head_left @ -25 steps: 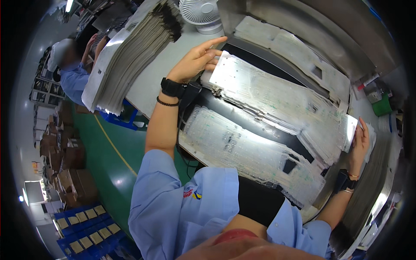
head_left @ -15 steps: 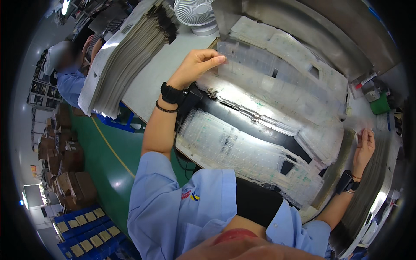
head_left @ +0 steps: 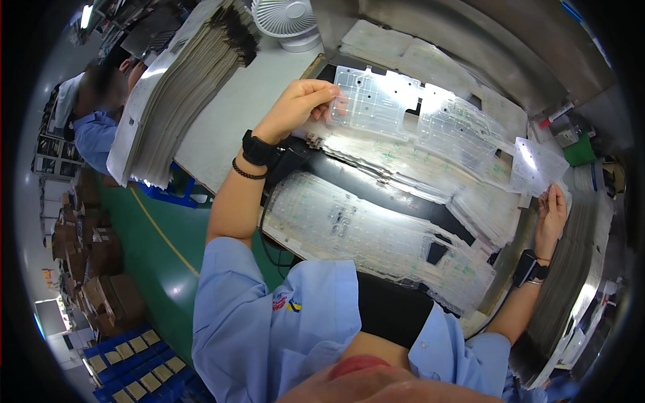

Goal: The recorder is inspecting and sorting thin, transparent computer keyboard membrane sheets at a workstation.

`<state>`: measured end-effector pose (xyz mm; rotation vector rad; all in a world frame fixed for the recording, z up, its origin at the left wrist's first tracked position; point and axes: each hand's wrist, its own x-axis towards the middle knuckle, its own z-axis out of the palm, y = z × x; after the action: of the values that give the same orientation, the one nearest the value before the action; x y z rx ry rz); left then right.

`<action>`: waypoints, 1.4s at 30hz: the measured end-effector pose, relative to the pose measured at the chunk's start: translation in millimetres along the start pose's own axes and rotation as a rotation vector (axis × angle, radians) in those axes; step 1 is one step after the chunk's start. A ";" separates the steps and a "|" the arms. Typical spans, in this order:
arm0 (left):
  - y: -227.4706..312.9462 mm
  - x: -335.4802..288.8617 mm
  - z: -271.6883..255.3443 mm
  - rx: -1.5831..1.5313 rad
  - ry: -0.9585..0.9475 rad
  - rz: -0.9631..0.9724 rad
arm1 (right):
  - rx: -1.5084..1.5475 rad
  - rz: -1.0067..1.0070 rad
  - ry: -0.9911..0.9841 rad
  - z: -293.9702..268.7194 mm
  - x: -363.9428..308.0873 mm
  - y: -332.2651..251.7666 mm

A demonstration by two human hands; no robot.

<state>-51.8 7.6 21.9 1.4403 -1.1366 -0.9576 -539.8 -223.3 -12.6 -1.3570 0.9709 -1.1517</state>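
A long, thin, clear membrane sheet (head_left: 457,126) with cut-outs and fine printed lines is stretched between my hands. The thumb and fingers of my left hand (head_left: 300,107) pinch its left end. At the far right end, my right hand (head_left: 552,216) has its fingers closed on the sheet's corner. Beneath the held sheet lies a pile of similar clear sheets (head_left: 396,160), with uneven front edges. Closer to my body rests another pile of clear sheets (head_left: 376,225) with green marks and rectangular openings.
Tall stacks of grey-edged panels stand at the left (head_left: 181,101) and right (head_left: 571,269). A white fan (head_left: 285,20) sits on the table's far left. A metal wall (head_left: 497,47) borders the back. Another person (head_left: 94,127) works at left; cardboard boxes (head_left: 111,295) stand on the floor.
The sheet between my hands was blurred and now shows sharply, its lines and cut-outs catching the light. My right hand is slightly lower left; both hands keep their grip.
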 end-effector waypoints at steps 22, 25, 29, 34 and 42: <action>-2.5 -0.1 -11.5 0.069 0.105 0.023 | -0.007 0.033 -0.009 17.6 -10.5 -11.4; -5.1 -0.7 -19.2 0.037 0.148 -0.013 | -0.009 0.036 -0.073 26.6 -13.1 -15.0; -13.4 4.3 -34.4 -0.024 0.210 0.009 | 0.004 0.070 -0.157 37.0 -20.2 -20.1; -32.3 11.0 -55.8 0.026 0.281 0.037 | -0.022 0.101 -0.215 54.9 -32.1 -28.9; -44.0 15.0 -71.1 0.074 0.448 0.003 | -0.012 0.113 -0.367 77.1 -52.1 -54.9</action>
<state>26.8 11.1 -10.0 1.6108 -0.8460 -0.5524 -477.6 -150.5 37.6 -1.4407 0.7767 -0.7778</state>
